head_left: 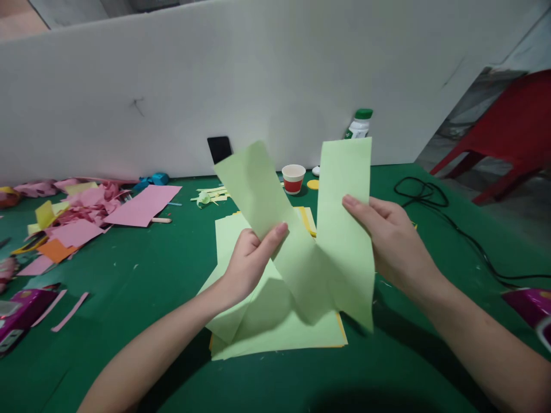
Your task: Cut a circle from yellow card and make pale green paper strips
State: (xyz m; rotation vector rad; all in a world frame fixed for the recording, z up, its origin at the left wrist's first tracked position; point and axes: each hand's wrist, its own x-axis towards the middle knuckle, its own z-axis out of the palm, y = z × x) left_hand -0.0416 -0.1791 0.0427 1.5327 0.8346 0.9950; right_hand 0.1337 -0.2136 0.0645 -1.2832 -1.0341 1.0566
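My left hand (252,258) pinches a long strip of light green paper (258,189) by its edge, thumb on the near face. The strip leans to the left at its top. In my right hand (396,241) is a second light green strip (344,172), held upright by its right edge. Both strips are in the air, and their lower ends come together or overlap; whether they are joined I cannot tell. Beneath them lies a stack of light green sheets (275,332), with yellow-orange paper edges showing under it.
Pink paper scraps (90,209) lie heaped at the left, near a purple device (26,312). A paper cup (293,179), a green-capped bottle (358,123) and a black phone-like slab (219,149) stand by the white partition (172,86). A black cable (465,229) runs at the right.
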